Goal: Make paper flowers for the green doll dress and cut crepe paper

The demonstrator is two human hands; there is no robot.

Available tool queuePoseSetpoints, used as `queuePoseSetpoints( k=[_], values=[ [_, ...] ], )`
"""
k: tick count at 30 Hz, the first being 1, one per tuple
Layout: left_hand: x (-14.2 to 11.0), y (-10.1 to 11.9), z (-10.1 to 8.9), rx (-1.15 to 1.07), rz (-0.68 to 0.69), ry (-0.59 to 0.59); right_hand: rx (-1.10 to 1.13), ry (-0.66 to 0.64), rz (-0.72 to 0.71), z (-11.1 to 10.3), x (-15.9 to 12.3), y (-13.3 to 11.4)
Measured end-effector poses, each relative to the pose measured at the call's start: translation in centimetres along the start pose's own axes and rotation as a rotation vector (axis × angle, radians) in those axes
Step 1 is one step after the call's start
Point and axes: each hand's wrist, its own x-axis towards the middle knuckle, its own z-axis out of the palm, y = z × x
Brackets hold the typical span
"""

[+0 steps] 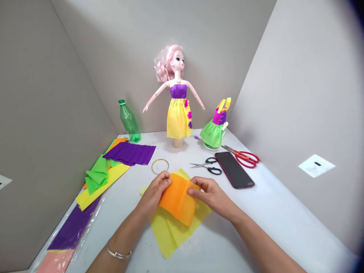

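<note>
Ahead of the hands (155,193): pink-haired doll (178,110) in purple-and-yellow paper dress, gold hoop (160,159) nearer. Ahead and right: black-handled scissors (199,165), dark smartphone (233,169), red-handled scissors (236,152), small green paper dress (214,132). Ahead and left: green plastic bottle (129,121), overlapping crepe paper strips (96,176).
</note>
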Motion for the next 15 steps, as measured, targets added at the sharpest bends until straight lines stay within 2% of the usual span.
queuePoseSetpoints(
  k=[3, 5, 8, 9, 12, 15],
  values=[
    [-0.3, -0.8, 0.0, 0.239, 0.25, 0.23, 0.083, 0.042, 0.054, 0.4, 0.0, 0.2],
    [-0.8, -1.0, 0.3, 0.312, 0.34, 0.208, 0.084, 0.047, 0.036, 0.8, 0.0, 0.1],
    [-1.4, -1.2, 1.0, 0.257, 0.239, 0.014, 0.041, -0.003, -0.002, 1.3, -0.1, -0.4],
    [-1.5, -1.2, 1.1, 0.224, 0.184, -0.015, 0.025, -0.028, -0.004, 1.3, -0.2, -0.5],
    [-1.3, -1.0, 0.7, 0.084, 0.044, -0.013, 0.007, -0.039, 0.029, 0.9, -0.3, -0.5],
    [-1.0, -0.5, -0.8, -0.099, -0.046, -0.002, 0.052, 0.003, 0.108, -0.4, -0.4, -0.5]
  ],
)
